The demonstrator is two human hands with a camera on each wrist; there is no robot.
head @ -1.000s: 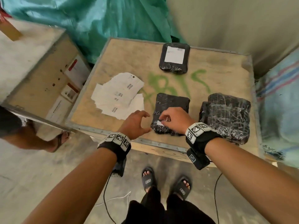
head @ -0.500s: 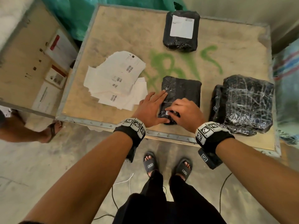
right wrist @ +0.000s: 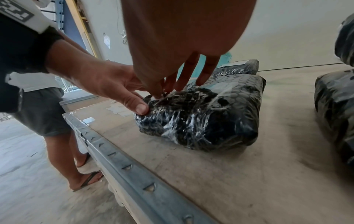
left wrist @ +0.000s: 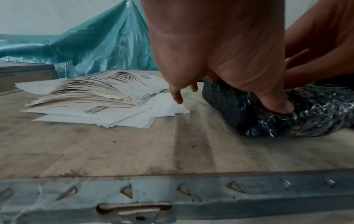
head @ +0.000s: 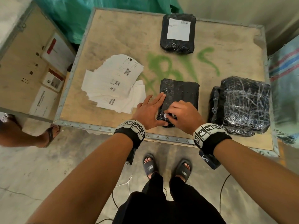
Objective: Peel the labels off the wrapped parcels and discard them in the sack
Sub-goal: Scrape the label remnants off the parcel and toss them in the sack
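Observation:
A black wrapped parcel [head: 181,92] [left wrist: 310,121] [right wrist: 210,118] lies near the table's front edge. My left hand [head: 150,109] [left wrist: 220,60] lies flat on its left side with fingers straight, and the thumb [left wrist: 279,104] presses the near corner. My right hand [head: 182,115] [right wrist: 172,87] is curled over the near end and pinches a small white label scrap [head: 166,115]. At the far side lies another black parcel [head: 178,42] with a full white label [head: 178,29]. A heap of peeled labels [head: 113,84] [left wrist: 91,97] sits left of my hands.
A stack of black parcels [head: 242,104] sits right of my hands. A striped woven sack [head: 286,75] hangs past the table's right side, with teal sheeting [head: 113,16] behind. A wooden crate [head: 24,62] and another person's sandalled foot [head: 51,135] are at left. The table rim [head: 161,136] is metal.
My left hand, hovering with curled fingers beside the parcel a second ago, now lies flat on it. My right hand has stayed on the label scrap. The head view has tilted down.

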